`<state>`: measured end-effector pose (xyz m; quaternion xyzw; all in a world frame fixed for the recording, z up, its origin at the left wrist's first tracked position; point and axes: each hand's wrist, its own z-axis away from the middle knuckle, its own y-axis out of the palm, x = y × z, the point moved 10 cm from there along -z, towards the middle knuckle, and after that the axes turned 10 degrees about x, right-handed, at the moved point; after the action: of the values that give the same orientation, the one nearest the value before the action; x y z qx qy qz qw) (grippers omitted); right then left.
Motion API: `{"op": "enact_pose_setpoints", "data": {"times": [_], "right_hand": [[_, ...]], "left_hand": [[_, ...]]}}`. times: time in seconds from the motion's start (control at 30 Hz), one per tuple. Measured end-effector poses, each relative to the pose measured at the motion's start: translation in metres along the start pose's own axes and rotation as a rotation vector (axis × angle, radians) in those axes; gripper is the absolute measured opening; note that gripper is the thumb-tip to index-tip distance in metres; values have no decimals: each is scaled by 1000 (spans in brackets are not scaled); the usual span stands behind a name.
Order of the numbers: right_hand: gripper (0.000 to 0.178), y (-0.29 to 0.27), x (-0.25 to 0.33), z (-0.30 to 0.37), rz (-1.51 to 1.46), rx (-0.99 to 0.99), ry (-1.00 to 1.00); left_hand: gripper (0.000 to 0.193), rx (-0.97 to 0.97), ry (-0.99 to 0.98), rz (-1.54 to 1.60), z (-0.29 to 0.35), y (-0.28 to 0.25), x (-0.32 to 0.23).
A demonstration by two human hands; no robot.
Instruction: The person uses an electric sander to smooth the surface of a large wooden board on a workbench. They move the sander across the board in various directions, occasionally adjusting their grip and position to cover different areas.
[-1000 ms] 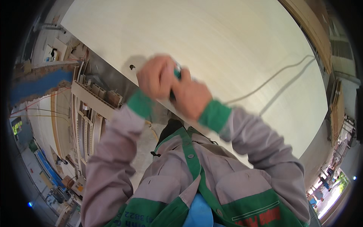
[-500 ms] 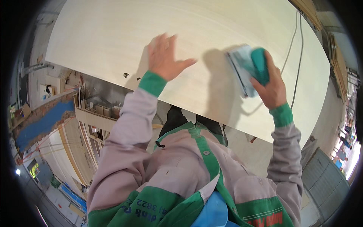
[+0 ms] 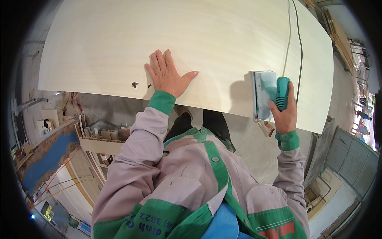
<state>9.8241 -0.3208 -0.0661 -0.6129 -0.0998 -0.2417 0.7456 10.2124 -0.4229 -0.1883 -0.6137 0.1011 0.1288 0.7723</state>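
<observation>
A large pale wooden panel (image 3: 223,47) spreads out in front of me. My left hand (image 3: 168,75) rests on it near the front edge, palm down with fingers spread and nothing held. Beside its wrist are two small holes (image 3: 135,85) in the panel. On the right, my right hand (image 3: 285,115) is wrapped round the green grip of a power sander (image 3: 266,95). The sander's dusty flat pad stands close to the panel's front edge; whether the whole pad touches the surface is hard to tell.
Two cords (image 3: 301,51) run across the panel's right side. Under the front edge at left is a rack of wood offcuts (image 3: 102,144). Long boards (image 3: 338,38) lie at far right, near grey metal sheeting (image 3: 350,155). Several people (image 3: 361,128) are in the distance at right.
The sander in my right hand has come nearer to the front edge and turned more upright. My left hand has settled lower on the panel. The whole view has shifted slightly.
</observation>
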Motion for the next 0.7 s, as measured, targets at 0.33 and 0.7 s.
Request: {"op": "enact_pose_setpoints", "data": {"times": [0.33, 0.7], "right_hand": [[101, 42, 90, 21, 96, 276, -208], [104, 5, 133, -232, 149, 61, -23]], "left_hand": [[87, -144, 11, 213, 24, -58, 83], [88, -600, -669, 1616, 33, -5, 346]]}}
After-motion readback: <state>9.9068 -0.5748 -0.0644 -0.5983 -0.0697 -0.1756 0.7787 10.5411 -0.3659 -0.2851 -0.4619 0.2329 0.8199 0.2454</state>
